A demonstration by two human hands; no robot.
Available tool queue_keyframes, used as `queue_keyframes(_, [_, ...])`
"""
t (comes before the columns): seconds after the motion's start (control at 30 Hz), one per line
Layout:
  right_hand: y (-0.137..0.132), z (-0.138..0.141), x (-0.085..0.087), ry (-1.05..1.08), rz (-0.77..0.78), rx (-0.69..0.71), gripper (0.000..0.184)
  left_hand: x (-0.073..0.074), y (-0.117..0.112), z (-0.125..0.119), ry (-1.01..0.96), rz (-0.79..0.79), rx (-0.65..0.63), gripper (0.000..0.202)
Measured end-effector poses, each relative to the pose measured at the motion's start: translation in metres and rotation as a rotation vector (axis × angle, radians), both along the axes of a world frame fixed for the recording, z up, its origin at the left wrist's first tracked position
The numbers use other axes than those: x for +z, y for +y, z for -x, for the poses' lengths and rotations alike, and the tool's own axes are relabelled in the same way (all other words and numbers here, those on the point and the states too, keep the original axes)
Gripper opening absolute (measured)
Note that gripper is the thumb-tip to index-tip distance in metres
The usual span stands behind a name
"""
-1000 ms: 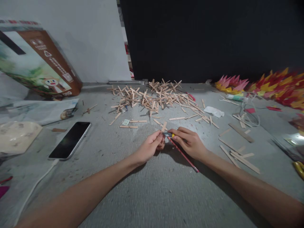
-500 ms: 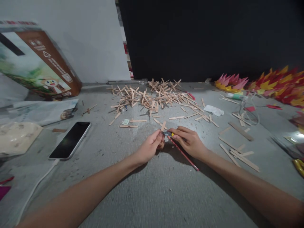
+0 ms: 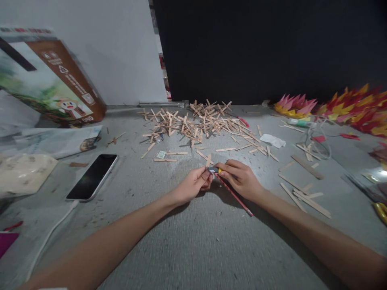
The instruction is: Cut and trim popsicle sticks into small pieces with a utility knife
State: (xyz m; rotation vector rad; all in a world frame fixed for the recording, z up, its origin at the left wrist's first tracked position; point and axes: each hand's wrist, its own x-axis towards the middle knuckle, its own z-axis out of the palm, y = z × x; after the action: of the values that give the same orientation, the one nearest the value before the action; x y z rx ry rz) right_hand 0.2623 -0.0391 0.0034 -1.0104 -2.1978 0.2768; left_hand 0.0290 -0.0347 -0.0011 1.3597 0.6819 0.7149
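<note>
My left hand is closed in a pinch on a short wooden stick that rests on the grey table. My right hand is closed on a red-handled cutter with a yellow tip, its blade end pressed against the stick right at my left fingertips. The red handle trails back under my right palm towards me. A big pile of crossed wooden sticks lies just beyond both hands.
A black phone on a white cable lies at the left, near a newspaper and a tilted carton. Loose longer sticks lie at the right. Coloured paper flowers line the back right. A black wall stands behind.
Both hands stay together on the stick and cutter, almost unmoved. The view has shifted slightly, so the phone and carton sit a little further right.
</note>
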Motion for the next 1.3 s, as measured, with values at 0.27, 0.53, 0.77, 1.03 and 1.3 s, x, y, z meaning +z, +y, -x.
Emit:
queue_keyframes(0.27, [0.002,-0.002,-0.001,-0.008,0.003,0.034,0.034,-0.006,0.002,-0.003,-0.043,-0.035,0.022,0.048])
queue_keyframes(0.53, [0.001,0.0,-0.001,-0.017,-0.024,0.024,0.035,-0.009,0.002,-0.005,-0.037,-0.09,0.058,0.046])
queue_keyframes(0.77, [0.002,0.003,-0.005,-0.023,-0.061,-0.008,0.033,-0.004,0.003,-0.01,0.033,-0.08,0.104,0.034])
queue_keyframes(1.03, [0.002,0.002,-0.005,-0.031,-0.063,0.005,0.034,-0.005,0.0,-0.007,-0.087,-0.066,0.077,0.038])
queue_keyframes(1.3, [0.001,0.003,-0.003,-0.024,-0.066,0.0,0.034,-0.002,-0.002,-0.005,-0.077,-0.069,0.079,0.033])
